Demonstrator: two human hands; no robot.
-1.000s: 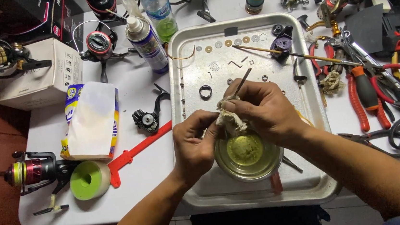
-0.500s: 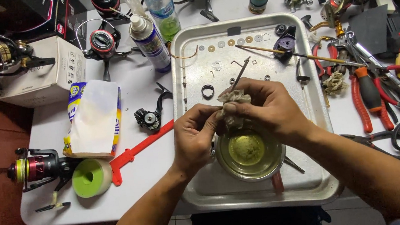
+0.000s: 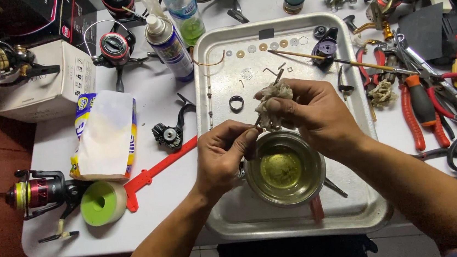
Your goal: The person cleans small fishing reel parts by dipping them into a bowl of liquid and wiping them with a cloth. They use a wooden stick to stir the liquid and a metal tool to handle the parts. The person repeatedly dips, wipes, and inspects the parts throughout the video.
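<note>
Both hands are working over a metal tray (image 3: 231,222) on the white bench (image 3: 158,206). The right hand (image 3: 315,112) is pinching a crumpled rag (image 3: 273,101) in a closed grip, wrapped around a thin metal rod (image 3: 277,78). The left hand (image 3: 222,156) is gripping the rod's lower end between thumb and fingertips. Just below them a steel bowl (image 3: 284,167) of yellowish liquid is sitting in the tray, near small washers (image 3: 262,46).
</note>
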